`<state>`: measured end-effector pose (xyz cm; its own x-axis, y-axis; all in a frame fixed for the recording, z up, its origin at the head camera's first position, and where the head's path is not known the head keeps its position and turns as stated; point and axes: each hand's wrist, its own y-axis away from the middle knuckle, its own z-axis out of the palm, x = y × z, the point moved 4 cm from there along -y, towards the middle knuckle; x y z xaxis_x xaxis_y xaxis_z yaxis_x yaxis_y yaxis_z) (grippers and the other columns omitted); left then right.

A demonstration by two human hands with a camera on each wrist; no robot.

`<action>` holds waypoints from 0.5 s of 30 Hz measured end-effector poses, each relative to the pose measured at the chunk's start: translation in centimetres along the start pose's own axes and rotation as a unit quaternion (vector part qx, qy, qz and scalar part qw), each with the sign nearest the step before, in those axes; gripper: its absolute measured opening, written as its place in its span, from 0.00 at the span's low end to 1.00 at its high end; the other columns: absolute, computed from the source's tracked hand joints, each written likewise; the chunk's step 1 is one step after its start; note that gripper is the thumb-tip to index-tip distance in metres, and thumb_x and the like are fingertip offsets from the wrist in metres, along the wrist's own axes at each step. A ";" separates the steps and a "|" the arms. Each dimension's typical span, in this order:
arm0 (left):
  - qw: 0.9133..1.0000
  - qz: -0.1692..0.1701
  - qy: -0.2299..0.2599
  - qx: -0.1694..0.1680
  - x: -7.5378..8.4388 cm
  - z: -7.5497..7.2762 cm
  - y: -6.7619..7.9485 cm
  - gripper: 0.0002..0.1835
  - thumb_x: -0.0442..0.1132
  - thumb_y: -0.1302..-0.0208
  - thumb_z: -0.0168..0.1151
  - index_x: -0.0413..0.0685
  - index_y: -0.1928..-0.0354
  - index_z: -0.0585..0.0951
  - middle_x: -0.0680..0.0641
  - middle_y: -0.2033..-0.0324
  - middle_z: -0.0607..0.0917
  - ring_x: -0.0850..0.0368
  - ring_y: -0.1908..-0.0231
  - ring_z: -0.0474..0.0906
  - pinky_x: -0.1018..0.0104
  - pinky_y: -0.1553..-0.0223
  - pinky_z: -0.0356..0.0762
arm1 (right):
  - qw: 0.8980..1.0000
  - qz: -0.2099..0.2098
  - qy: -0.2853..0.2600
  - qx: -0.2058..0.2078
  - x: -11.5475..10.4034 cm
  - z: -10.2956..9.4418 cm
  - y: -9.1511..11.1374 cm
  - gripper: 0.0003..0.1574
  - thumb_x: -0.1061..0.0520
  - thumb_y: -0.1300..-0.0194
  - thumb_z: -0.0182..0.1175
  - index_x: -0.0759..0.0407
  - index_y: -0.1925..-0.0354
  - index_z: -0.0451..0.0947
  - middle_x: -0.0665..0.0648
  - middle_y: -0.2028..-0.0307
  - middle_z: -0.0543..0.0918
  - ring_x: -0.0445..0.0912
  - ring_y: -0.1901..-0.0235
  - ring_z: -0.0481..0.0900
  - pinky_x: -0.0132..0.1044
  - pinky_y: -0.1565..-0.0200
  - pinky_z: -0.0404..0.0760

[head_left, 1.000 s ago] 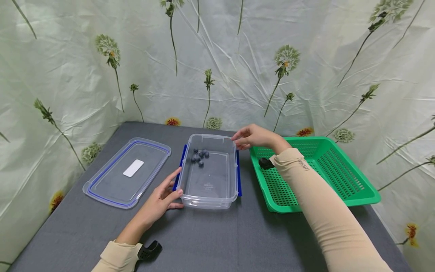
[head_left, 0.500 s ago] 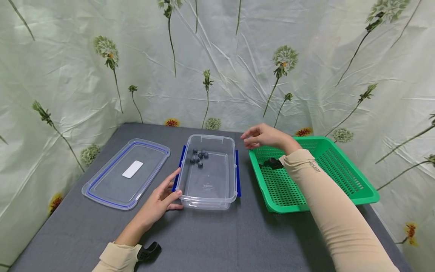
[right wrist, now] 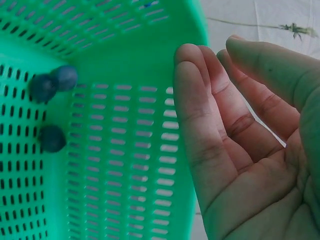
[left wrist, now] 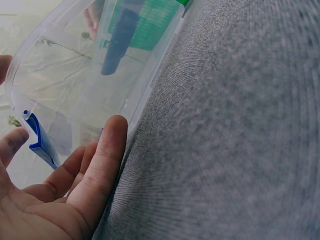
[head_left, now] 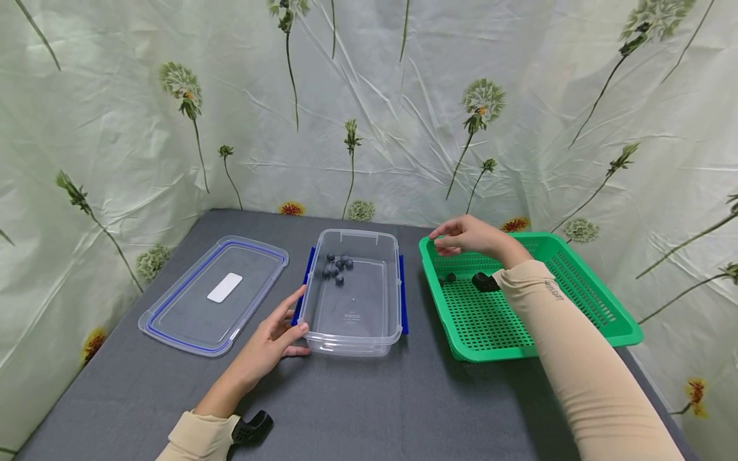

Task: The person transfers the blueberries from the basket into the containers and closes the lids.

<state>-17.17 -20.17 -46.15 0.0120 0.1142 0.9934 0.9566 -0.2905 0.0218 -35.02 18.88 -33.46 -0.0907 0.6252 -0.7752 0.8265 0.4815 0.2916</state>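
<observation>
A clear plastic food container (head_left: 369, 307) with blue side latches stands mid-table, several blueberries (head_left: 339, 280) lying toward its back left. My left hand (head_left: 265, 346) rests at its front left corner, fingers extended along the side near a blue latch (left wrist: 42, 142). Over the back left of the green perforated basket (head_left: 496, 354) is my right hand (head_left: 475, 238), its fingers loosely bent with nothing between them. Below that hand, three blueberries (right wrist: 52, 138) sit at the basket's bottom edge in the right wrist view; the arm hides part of the basket in the head view.
A clear lid (head_left: 190, 314) with a blue seal and a white label (head_left: 225, 287) lies flat left of the container. Grey cloth (head_left: 357, 410) covers the table. A flower-printed curtain (head_left: 398, 128) hangs behind and along the sides.
My right hand has moved right, from beside the container's back right corner to over the basket, bringing a blueberry in the basket into view. The left hand stays at the container.
</observation>
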 end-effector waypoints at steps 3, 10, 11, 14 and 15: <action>1.000 0.001 -0.003 0.000 0.0 0.0 0.0 0.38 0.39 0.17 0.56 0.66 0.13 0.54 0.25 0.31 0.66 0.40 0.42 0.79 0.55 0.51 0.93 | 1.000 0.007 -0.007 0.002 0.7 -0.2 0.4 0.26 0.58 0.20 0.61 0.74 0.33 0.76 0.57 0.57 0.91 0.41 0.60 0.88 0.34 0.51 0.89; 1.000 0.008 0.000 -0.002 0.0 0.0 0.1 0.38 0.40 0.17 0.56 0.64 0.13 0.53 0.24 0.31 0.66 0.39 0.42 0.79 0.54 0.52 0.93 | 1.000 0.019 -0.011 0.003 2.2 -0.3 1.1 0.25 0.58 0.20 0.61 0.72 0.33 0.76 0.57 0.56 0.91 0.43 0.57 0.89 0.41 0.45 0.90; 1.000 0.008 0.001 -0.002 0.0 0.0 0.1 0.38 0.40 0.17 0.57 0.64 0.13 0.53 0.24 0.31 0.66 0.39 0.42 0.79 0.54 0.52 0.93 | 1.000 0.021 -0.012 0.001 2.4 -0.3 1.1 0.25 0.58 0.20 0.61 0.72 0.33 0.76 0.55 0.57 0.91 0.44 0.57 0.89 0.42 0.45 0.90; 1.000 0.010 0.002 -0.002 0.0 0.0 0.1 0.38 0.40 0.17 0.57 0.64 0.13 0.54 0.24 0.31 0.66 0.39 0.42 0.79 0.54 0.52 0.93 | 1.000 0.025 -0.012 -0.005 3.0 -0.1 1.4 0.26 0.59 0.20 0.61 0.74 0.32 0.75 0.52 0.59 0.90 0.45 0.57 0.88 0.44 0.44 0.89; 1.000 0.011 0.003 -0.002 0.0 0.0 0.1 0.38 0.41 0.17 0.57 0.64 0.13 0.54 0.24 0.31 0.67 0.39 0.42 0.79 0.54 0.52 0.93 | 0.999 0.029 -0.014 -0.007 3.3 -0.1 1.5 0.26 0.59 0.20 0.60 0.74 0.32 0.75 0.52 0.61 0.89 0.45 0.59 0.87 0.43 0.45 0.89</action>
<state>-17.10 -20.19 -46.17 0.0314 0.1023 0.9943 0.9550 -0.2966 0.0003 -34.13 21.70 -35.49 -0.0272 0.6355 -0.7717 0.8216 0.4540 0.3449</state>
